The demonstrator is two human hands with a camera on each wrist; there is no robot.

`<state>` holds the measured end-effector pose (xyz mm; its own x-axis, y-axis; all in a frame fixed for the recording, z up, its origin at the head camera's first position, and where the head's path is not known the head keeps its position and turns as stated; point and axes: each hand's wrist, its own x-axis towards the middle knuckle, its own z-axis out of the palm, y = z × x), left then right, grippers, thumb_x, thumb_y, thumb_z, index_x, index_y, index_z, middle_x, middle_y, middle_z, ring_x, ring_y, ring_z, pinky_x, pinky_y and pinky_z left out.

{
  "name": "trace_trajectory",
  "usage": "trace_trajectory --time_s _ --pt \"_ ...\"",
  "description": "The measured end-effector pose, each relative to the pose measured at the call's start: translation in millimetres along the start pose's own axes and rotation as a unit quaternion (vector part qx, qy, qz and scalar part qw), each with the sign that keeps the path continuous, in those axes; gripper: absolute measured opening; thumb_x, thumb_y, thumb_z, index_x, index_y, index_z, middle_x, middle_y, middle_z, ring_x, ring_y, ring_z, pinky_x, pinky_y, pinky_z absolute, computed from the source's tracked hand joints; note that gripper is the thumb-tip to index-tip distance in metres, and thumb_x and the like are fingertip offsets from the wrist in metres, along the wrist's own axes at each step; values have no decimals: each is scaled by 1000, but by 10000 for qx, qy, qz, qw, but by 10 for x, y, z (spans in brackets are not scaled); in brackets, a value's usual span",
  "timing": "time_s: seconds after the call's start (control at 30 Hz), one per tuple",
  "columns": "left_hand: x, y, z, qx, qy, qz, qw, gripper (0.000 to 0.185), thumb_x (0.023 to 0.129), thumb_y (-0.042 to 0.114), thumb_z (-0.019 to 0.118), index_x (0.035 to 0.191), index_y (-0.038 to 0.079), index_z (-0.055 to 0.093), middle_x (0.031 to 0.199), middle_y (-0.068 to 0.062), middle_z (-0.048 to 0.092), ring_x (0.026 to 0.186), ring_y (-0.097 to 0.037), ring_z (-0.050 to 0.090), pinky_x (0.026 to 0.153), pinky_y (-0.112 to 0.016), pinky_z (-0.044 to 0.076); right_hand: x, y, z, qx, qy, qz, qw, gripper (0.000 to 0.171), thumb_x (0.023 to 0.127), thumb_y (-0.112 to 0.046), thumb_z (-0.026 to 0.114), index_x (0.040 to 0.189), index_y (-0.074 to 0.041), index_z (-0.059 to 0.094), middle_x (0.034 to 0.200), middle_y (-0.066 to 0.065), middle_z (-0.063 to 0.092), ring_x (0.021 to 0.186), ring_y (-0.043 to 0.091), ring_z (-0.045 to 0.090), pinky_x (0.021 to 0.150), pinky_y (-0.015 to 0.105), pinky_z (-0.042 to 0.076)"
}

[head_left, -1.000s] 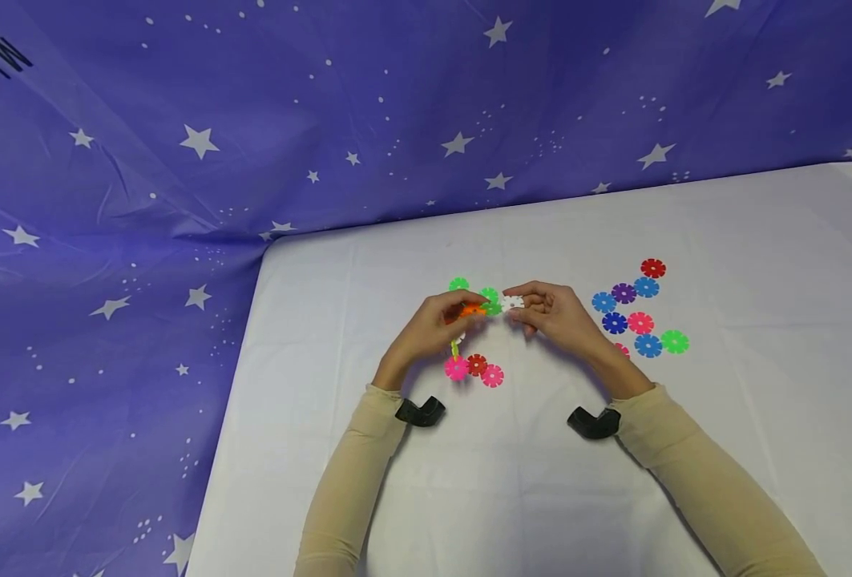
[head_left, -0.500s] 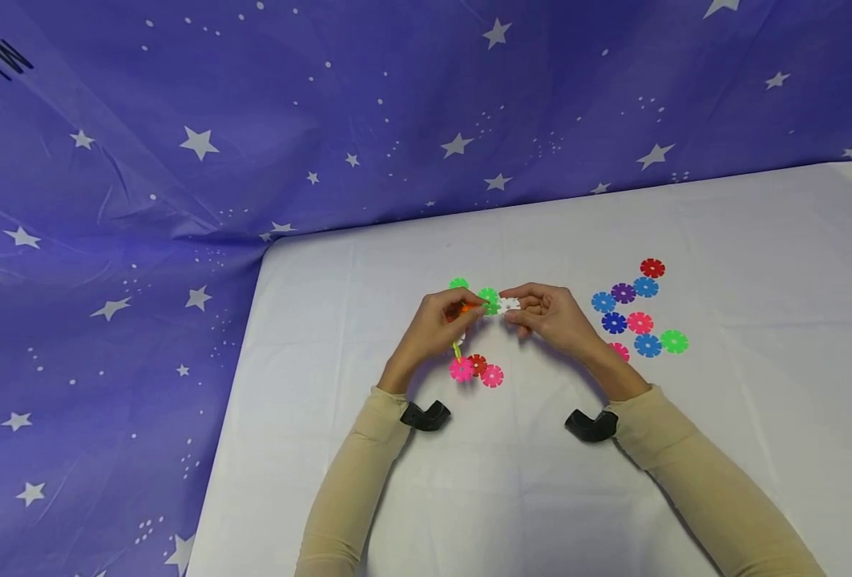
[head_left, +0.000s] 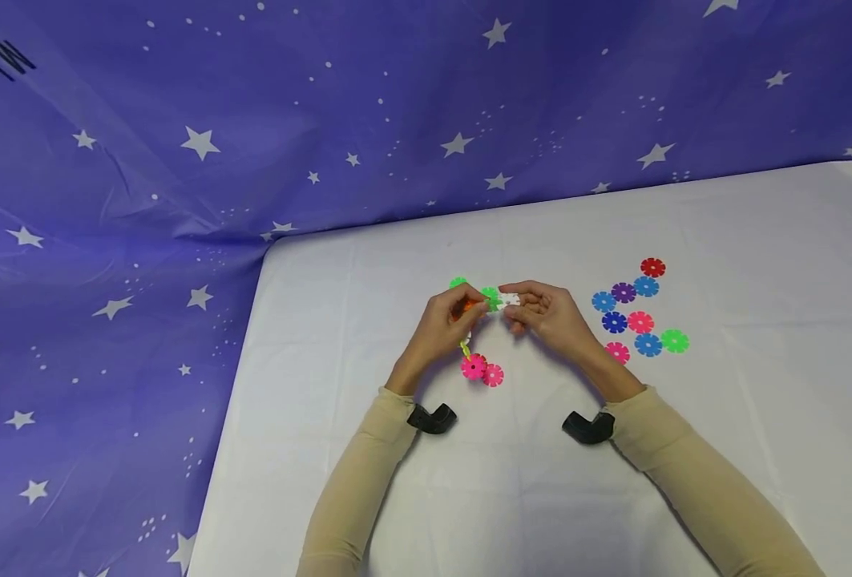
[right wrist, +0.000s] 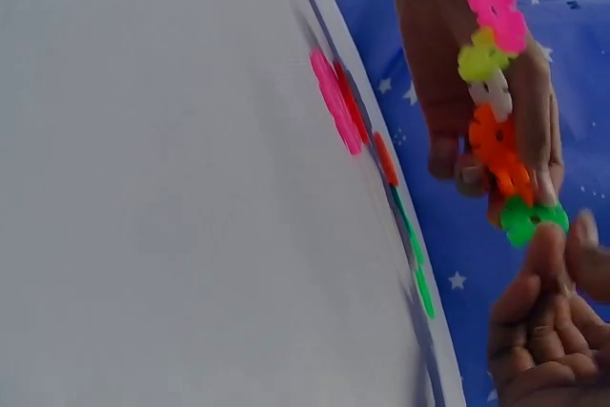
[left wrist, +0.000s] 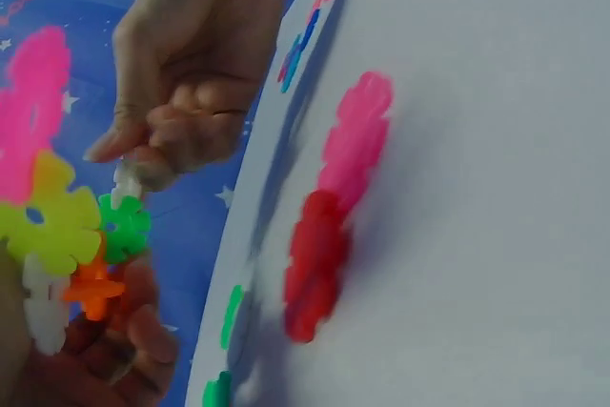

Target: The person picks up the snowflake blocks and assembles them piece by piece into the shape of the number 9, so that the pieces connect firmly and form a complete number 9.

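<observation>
My left hand [head_left: 443,320] grips a chain of plastic snowflake discs around its orange discs [right wrist: 496,137]. From there the chain runs through a white disc [left wrist: 45,307] and a yellow disc [left wrist: 57,221] to a pink disc [head_left: 474,367] at its hanging end. A green disc [left wrist: 126,228] juts from the other end, past the left fingertips. Between thumb and fingers, my right hand [head_left: 548,314] pinches another white disc [head_left: 510,300], its edge right at the green disc's edge. Fingers partly hide both discs. Both hands are raised over the table.
On the white-covered table [head_left: 526,497] beneath the chain lie a pink disc [head_left: 494,375], a red disc [left wrist: 316,269] and green discs [head_left: 458,283]. Several more, including a blue disc [head_left: 648,344] and a red disc [head_left: 652,268], lie to the right. A purple star-printed cloth [head_left: 368,104] hangs behind.
My left hand has shifted slightly right, and the chain's pink end has swung right over the red disc. The green disc and the right hand's white disc have come closer together, edges now overlapping.
</observation>
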<state>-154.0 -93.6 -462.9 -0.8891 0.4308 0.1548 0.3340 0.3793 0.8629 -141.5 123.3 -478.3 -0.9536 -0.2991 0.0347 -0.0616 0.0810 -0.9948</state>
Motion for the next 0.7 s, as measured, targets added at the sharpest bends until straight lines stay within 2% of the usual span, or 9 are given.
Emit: trace_trajectory --time_s 0.07,0.13,0.27,0.33,0.4,0.47,0.57,0.63,0.7 --pt "0 -3 -38 -10 -137 -207 9997 12 98 16 61 104 7 65 79 -13 66 63 -15 53 58 -24 40 15 15 -37 -157 -58 -121 9998 45 93 -9 66 135 2 53 88 18 62 67 28 65 63 24 54" --pt "-4 -16 -93 13 -231 -404 9989 12 99 16 59 107 9 63 86 -10 67 67 -15 56 64 -24 44 30 28 -71 -469 -22 -235 9986 46 93 -11 67 134 1 52 89 15 62 66 25 61 60 24 51" --pt "-10 -69 -216 -38 -272 -662 9974 17 99 12 58 115 10 60 103 -9 68 83 -17 64 80 -29 51 28 30 -104 -1181 19 -377 9923 38 90 -14 72 123 -1 61 86 8 61 65 15 53 56 21 44" --pt "-11 -95 -269 -23 -318 -707 9970 22 99 11 57 120 11 60 108 -9 67 90 -18 64 85 -32 51 18 31 -99 -1521 -187 -505 9869 35 87 -15 74 119 -3 63 84 5 61 66 13 50 58 20 42" --pt "-6 -121 -313 8 -376 -685 9969 28 99 10 56 126 11 59 110 -10 66 93 -20 63 85 -32 50 3 34 -80 -1753 -610 -674 9803 36 85 -15 77 116 -3 65 83 4 60 69 14 51 61 23 43" --pt "-5 -141 -350 39 -466 -646 9968 33 99 8 54 131 12 58 109 -12 64 91 -22 62 81 -32 48 -15 44 -47 -2077 -1133 -844 9679 39 81 -19 82 113 -6 66 85 2 60 75 15 51 67 26 44" --pt "-8 -171 -393 52 -590 -586 9965 39 98 5 51 136 12 57 110 -14 62 89 -24 59 77 -32 46 -51 53 31 -2610 -1843 -1063 9416 44 73 -31 87 110 -13 69 92 -2 61 88 14 52 82 33 44" --pt "-16 -188 -416 64 -667 -611 9959 42 97 4 50 138 12 56 113 -14 62 89 -25 59 77 -32 45 -71 63 85 -2994 -2129 -1175 9226 48 69 -40 88 107 -18 69 98 -5 60 97 14 51 89 37 40" --pt "-26 -198 -436 103 -705 -683 9951 43 97 3 49 138 12 56 118 -12 62 93 -24 58 79 -31 46 -86 69 130 -3230 -2251 -1255 9106 49 66 -45 88 104 -20 70 101 -6 58 103 15 49 92 41 37"
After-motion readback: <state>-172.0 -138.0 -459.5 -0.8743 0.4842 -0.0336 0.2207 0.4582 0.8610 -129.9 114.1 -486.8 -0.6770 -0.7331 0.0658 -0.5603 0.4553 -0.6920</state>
